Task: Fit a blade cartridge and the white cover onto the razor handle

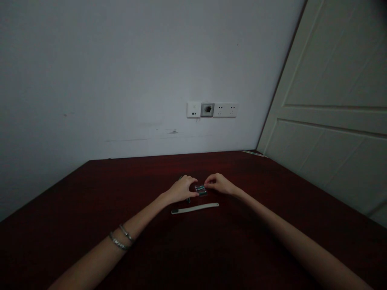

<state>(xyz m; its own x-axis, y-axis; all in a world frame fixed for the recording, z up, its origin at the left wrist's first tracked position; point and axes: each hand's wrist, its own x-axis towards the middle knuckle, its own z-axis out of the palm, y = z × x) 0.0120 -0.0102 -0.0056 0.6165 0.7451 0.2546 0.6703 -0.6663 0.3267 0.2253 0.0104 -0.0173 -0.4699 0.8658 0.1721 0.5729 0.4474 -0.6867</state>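
Two small green cylinders that look like batteries [201, 190] lie side by side in what seems a small clear holder on the dark red table. My left hand [182, 189] curves around the holder's left side, thumb at its near edge and fingers at its far edge. Pinched together, the thumb and forefinger of my right hand [219, 184] touch the right end of the far cylinder. A small dark object [188, 200] peeks out below my left palm; its kind is unclear. Closer to me lies a long pale flat strip [195, 208] with a dark left end.
The dark red tabletop [136, 181] reaches back to a pale wall [121, 80] with sockets [225, 110] and a grey outlet [207, 109]. A panelled white door or cabinet side [332, 100] stands along the right. A thin pale strip [254, 153] lies at the back right corner.
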